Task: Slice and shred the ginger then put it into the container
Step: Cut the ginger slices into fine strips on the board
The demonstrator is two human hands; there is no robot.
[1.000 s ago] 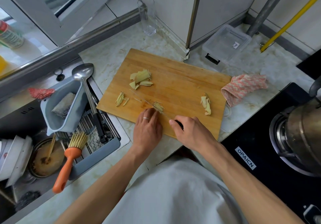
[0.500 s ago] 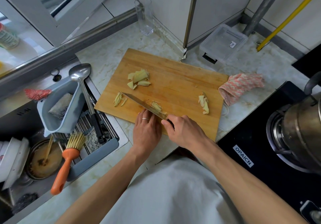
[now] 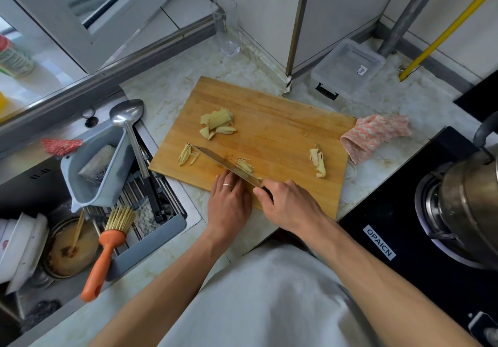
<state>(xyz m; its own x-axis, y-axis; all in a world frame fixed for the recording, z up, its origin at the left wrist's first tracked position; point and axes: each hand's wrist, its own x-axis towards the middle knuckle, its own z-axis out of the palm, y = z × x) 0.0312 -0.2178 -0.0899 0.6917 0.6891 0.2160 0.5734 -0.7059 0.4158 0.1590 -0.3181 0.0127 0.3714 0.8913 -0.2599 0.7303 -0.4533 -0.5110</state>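
The right hand [image 3: 285, 202] grips a knife [image 3: 226, 165] near the wooden cutting board's [image 3: 283, 128] front edge. The left hand [image 3: 229, 198], fingers relaxed, rests beside shredded ginger [image 3: 244, 164]. A clear lidded container [image 3: 347, 68] sits beyond the far edge.

I see a wooden cutting board [image 3: 269, 120], matt with visible grain, on a pale marbled stone desk [image 3: 172, 104] with a dull sheen. The knife [image 3: 223, 162] has a shiny metal blade. A clear plastic container [image 3: 350, 68] and a knitted cloth [image 3: 374, 135] sit toward the desk's far right corner.
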